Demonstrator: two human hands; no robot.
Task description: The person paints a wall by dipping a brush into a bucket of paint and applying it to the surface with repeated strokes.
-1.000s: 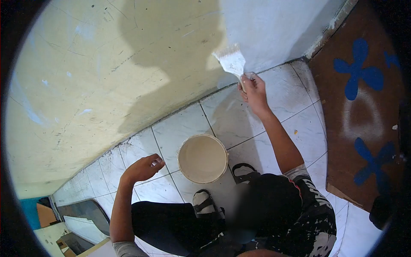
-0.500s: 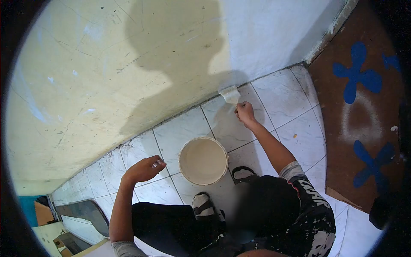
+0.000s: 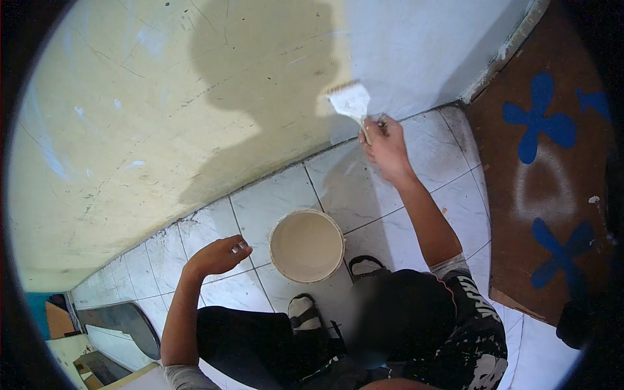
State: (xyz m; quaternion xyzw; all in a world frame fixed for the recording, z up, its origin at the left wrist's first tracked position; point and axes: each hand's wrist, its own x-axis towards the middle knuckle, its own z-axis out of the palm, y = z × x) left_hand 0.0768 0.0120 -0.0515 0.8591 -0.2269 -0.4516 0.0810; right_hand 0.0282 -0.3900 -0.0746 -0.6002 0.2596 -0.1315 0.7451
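My right hand point(image 3: 385, 146) is closed around the handle of a wide paintbrush point(image 3: 351, 101). White paint coats the brush, and its bristle end is at the wall point(image 3: 273, 78), near the border between the yellowish surface and the white-painted part point(image 3: 416, 58). My left hand point(image 3: 220, 255) hangs left of the bucket with its fingers curled in; whitish marks show at the fingertips, and I see nothing held there. Between my arms a round bucket point(image 3: 307, 246) of off-white paint stands on the tiles, apart from both hands.
White floor tiles point(image 3: 276, 195) run along the wall's dirty bottom edge. My sandalled feet point(image 3: 304, 312) are close to the bucket. On the right stands a brown board point(image 3: 546, 185) with blue flower shapes. A dark-edged glossy panel point(image 3: 127, 325) lies at lower left.
My right hand has moved the paintbrush up from the wall's bottom edge onto the wall. My left hand and the bucket stay nearly where they were.
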